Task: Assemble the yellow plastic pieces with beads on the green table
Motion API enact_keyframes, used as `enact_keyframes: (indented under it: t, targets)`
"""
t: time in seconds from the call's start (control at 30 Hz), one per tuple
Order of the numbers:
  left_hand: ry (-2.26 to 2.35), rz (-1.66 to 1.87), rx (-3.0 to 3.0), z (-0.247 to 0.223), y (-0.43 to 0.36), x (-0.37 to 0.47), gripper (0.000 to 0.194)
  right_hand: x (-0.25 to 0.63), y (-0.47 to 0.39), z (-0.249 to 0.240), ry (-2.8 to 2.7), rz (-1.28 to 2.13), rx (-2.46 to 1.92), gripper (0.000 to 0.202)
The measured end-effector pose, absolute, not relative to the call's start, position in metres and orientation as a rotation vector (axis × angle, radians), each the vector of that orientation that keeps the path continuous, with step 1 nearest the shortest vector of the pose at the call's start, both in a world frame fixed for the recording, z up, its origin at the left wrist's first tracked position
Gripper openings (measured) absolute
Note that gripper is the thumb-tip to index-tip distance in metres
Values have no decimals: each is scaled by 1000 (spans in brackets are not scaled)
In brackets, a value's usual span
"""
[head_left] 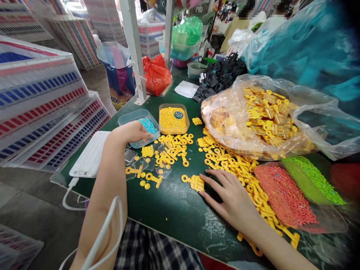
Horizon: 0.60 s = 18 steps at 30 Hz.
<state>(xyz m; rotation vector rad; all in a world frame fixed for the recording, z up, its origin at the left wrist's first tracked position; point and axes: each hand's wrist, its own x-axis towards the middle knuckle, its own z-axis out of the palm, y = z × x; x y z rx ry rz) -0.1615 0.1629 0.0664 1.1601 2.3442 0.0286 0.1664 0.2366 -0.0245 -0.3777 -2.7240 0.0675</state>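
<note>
the work in hand looks like fetching a bead while one part is kept steady. the yellow bead tub (173,131) serves as the landmark here. just left of it, the left hand (135,131) reaches into the blue bead tub (128,117), its fingers down at the blue beads (148,125); whether they pinch a bead or only stir among them, i cannot tell.

the right hand (229,189) lies on the near side of the landmark and to its right. its thumb and forefinger stand apart, one tip at each corner of the yellow piece (196,183), holding it by its right end flat on the table (174,215). that piece lies nearer the person than the landmark, slightly to its right, with its ring end pointing left. the two hands are well apart.

loose yellow parts (173,144) spread close in front of the landmark, and clear plastic pieces (142,164) lie to their left. a larger heap of yellow parts (230,161) is right of the landmark.

my judgement: the next move calls for a light fingertip pinch on one small bead, a low path past the loose parts, and a right hand that keeps the piece from sliding.
</note>
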Motion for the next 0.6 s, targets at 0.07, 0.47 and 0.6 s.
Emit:
enact_keyframes:
  t: [0.07, 0.47, 0.6]
  targets:
    - [2326, 70, 1161, 63, 163, -164, 34, 166, 236, -24, -2722, 69, -381, 34]
    - [2494, 303, 1117, 51, 162, -177, 22, 164, 229, -20, -2688, 69, -438, 37]
    - [2432, 215, 1158, 51, 162, -176, 31, 164, 229, -21, -2663, 18, -437, 37]
